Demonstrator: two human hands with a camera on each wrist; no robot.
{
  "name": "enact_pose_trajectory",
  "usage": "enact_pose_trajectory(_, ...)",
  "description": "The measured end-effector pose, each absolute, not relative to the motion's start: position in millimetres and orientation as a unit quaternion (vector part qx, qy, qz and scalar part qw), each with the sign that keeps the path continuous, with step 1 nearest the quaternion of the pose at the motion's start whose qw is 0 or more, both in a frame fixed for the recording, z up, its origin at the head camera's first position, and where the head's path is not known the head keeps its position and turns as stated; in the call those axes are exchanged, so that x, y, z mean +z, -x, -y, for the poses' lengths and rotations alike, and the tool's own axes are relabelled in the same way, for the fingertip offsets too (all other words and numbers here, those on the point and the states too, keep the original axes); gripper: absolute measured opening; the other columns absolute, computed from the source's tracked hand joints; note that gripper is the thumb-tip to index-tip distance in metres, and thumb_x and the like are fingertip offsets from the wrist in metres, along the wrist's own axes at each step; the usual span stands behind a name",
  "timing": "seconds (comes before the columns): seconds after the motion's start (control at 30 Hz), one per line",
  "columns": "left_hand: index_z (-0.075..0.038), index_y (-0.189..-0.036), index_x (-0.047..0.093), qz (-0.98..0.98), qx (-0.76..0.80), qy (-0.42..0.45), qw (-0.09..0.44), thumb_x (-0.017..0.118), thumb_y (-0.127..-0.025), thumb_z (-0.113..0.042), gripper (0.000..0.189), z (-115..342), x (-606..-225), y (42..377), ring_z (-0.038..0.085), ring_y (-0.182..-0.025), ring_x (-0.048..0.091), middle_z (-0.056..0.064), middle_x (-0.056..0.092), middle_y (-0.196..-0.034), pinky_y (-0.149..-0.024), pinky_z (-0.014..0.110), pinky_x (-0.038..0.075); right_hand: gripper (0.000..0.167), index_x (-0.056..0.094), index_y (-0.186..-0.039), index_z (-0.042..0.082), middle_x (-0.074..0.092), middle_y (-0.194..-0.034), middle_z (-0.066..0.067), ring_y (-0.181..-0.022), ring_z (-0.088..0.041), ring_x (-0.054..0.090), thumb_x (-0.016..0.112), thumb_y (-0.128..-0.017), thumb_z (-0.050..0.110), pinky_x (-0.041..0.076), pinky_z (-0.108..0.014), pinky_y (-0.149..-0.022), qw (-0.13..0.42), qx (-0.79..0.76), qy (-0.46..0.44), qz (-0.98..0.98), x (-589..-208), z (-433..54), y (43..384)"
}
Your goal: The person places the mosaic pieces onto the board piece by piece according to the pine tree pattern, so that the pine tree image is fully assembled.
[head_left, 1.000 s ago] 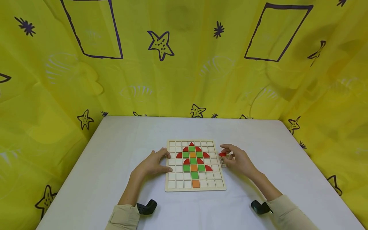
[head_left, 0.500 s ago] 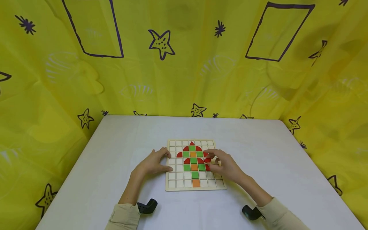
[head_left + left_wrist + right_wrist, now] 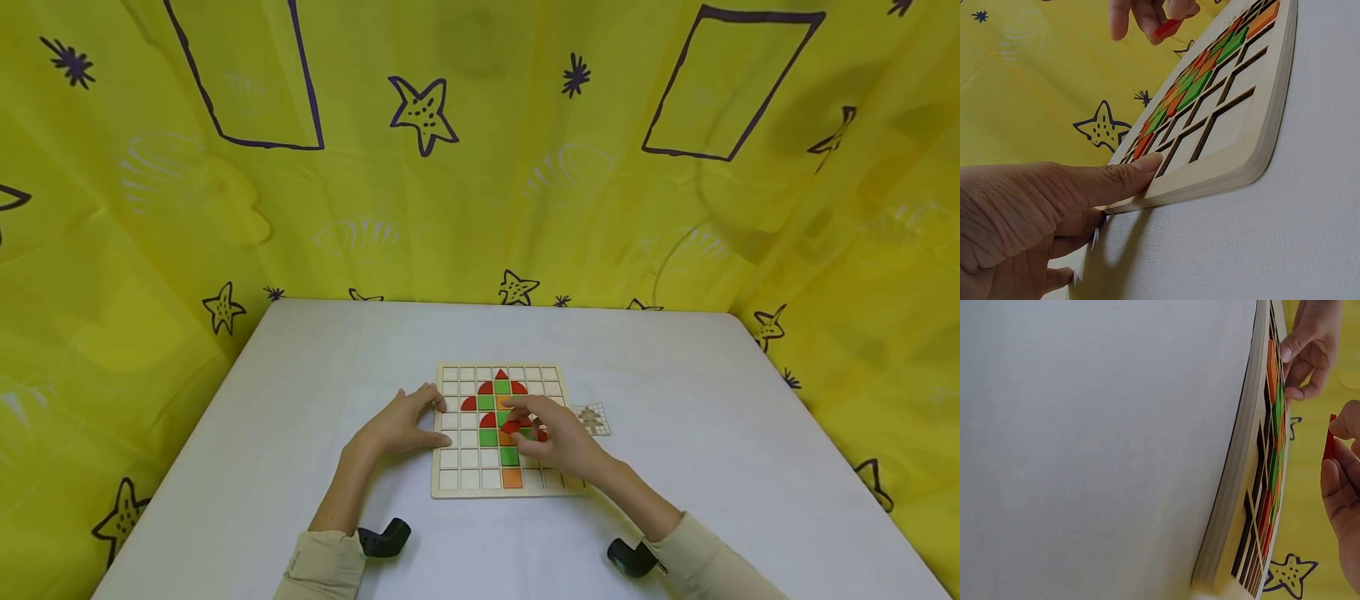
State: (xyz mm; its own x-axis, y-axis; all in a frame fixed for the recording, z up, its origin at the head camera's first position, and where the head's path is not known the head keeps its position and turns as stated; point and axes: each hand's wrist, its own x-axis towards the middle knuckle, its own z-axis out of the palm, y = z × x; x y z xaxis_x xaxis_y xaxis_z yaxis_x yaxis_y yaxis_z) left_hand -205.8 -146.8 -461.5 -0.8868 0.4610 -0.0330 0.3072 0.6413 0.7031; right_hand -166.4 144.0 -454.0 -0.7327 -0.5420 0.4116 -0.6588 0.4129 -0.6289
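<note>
A square wooden grid board (image 3: 468, 481) lies on the table, its cells partly filled with a tree pattern of green and orange squares and red curved pieces. My left hand (image 3: 393, 425) holds the board's left edge, the thumb (image 3: 1138, 170) on top of the rim and the other fingers against the side. Over the middle of the board is my right hand (image 3: 558, 433), pinching a thin red piece (image 3: 1329, 437) between thumb and fingers. Seen from the left wrist, that piece stays raised above the board. The right hand hides part of the pattern's right side.
A small pattern card (image 3: 592, 419) with a printed tree lies just right of the board. The white table (image 3: 300, 367) is backed by a yellow curtain (image 3: 480, 208). Black wrist devices stick out near both sleeves, such as the left device (image 3: 385, 539).
My right hand has carried the red piece left, from above the pattern card to above the board's middle, uncovering the card. The left hand stays at the board's edge.
</note>
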Motion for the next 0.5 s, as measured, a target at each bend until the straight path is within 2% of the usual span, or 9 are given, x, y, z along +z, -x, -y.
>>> enact_pose_trajectory(0.07,-0.013,-0.106,0.057,-0.899,0.367,-0.215,0.105,0.089,-0.081,-0.020,0.041,147,-461,206,0.031,-0.136,0.053,0.007,0.063,-0.125,-0.127,0.058,0.011,0.048,0.060,-0.131,-0.006,0.070,-0.106,-0.009,-0.094,-0.022,0.065,0.076,-0.085,-0.007,0.058,-0.030,-0.067,0.070,0.403,-0.363,0.837,-454,-139,168)
enact_pose_trajectory(0.37,-0.013,-0.107,0.057,-0.898,0.363,-0.222,0.109,0.086,-0.085,-0.022,0.037,146,-463,207,0.030,-0.135,0.053,0.005,0.061,-0.122,-0.126,0.060,0.010,0.045,0.059,-0.134,-0.001,0.069,-0.109,-0.006,-0.094,-0.020,0.062,0.072,-0.091,0.000,0.057,-0.030,-0.074,0.018,0.378,-0.366,0.850,-454,-120,172)
enact_pose_trajectory(0.5,-0.012,-0.107,0.057,-0.898,0.362,-0.228,0.103,0.084,-0.087,-0.022,0.035,148,-463,207,0.030,-0.131,0.056,0.006,0.061,-0.121,-0.125,0.062,0.010,0.048,0.058,-0.138,0.001,0.069,-0.112,-0.006,-0.100,-0.020,0.063,0.072,-0.092,0.001,0.057,-0.034,-0.084,-0.003,0.361,-0.374,0.854,-453,-110,174)
